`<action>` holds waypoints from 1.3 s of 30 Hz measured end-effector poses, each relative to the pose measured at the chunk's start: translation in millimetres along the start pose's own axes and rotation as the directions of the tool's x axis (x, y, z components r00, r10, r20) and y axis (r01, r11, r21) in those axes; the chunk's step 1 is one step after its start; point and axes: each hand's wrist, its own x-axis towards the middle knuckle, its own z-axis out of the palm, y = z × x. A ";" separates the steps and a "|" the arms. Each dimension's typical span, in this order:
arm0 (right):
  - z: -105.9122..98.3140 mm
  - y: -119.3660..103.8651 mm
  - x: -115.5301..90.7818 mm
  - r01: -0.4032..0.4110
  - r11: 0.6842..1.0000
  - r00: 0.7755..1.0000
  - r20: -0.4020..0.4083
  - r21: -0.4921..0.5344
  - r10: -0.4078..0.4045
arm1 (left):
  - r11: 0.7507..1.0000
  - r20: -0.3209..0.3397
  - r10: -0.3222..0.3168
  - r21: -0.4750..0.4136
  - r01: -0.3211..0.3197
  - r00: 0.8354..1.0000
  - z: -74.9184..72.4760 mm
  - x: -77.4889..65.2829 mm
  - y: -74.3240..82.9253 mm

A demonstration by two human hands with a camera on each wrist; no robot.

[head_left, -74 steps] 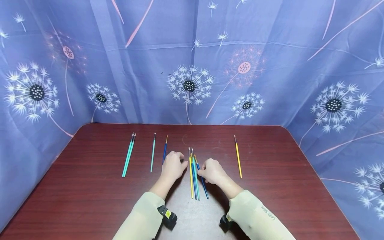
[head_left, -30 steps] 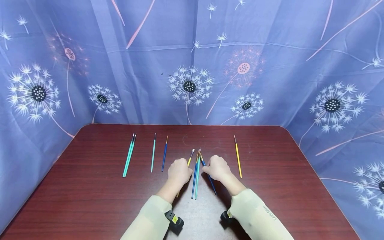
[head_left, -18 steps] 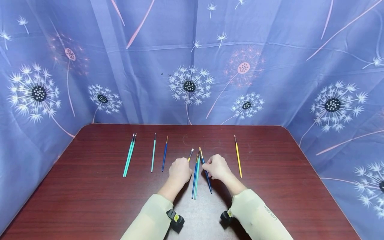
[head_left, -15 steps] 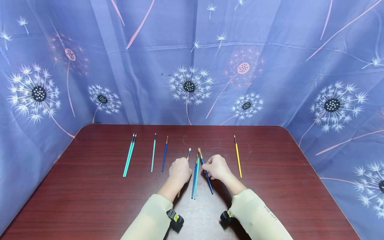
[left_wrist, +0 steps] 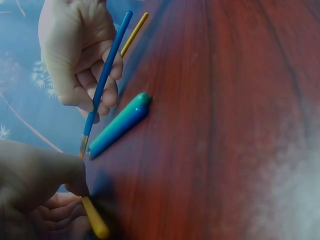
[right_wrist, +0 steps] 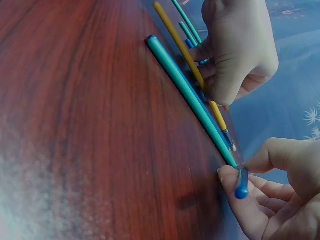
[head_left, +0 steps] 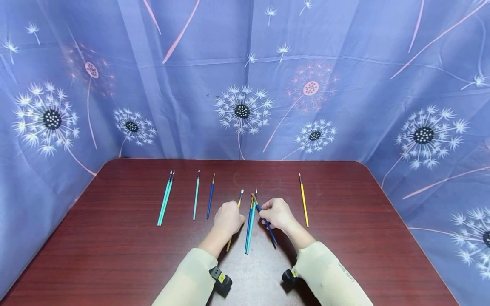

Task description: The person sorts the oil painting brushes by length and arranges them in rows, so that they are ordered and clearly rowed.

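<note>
While left hand (head_left: 228, 217) pinches yellow paintbrush (right_wrist: 177, 41), right hand (head_left: 278, 213) (inward-turned) pinches blue paintbrush (left_wrist: 107, 71).

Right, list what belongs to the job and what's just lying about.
Likely in the job:
slim yellow-handled paintbrush in the left hand
slim blue-handled paintbrush in the right hand
blue paintbrush and teal paintbrush lying between them

Just lying about:
two teal paintbrushes, far left
lone teal paintbrush
leftmost blue paintbrush
rightmost yellow paintbrush

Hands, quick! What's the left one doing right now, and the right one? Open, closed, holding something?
Left hand: closed, gripping a yellow paintbrush.
Right hand: closed, pinching a blue paintbrush between thumb and fingers.
</note>
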 end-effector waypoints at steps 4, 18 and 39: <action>0.0 -0.3 -0.1 -0.001 1.000 1.000 0.012 0.007 0.001 | 1.000 0.005 0.001 -0.014 -0.001 1.000 -0.8 -0.1 -2.3; 1.0 -1.9 2.3 -0.013 0.994 1.000 0.025 0.107 0.011 | 0.997 -0.054 0.070 -0.016 -0.071 0.996 -4.1 -7.1 -3.8; 1.4 2.1 5.8 -0.024 0.985 1.000 0.010 0.169 0.023 | 0.996 0.007 0.086 0.027 -0.086 0.996 5.0 -11.6 8.2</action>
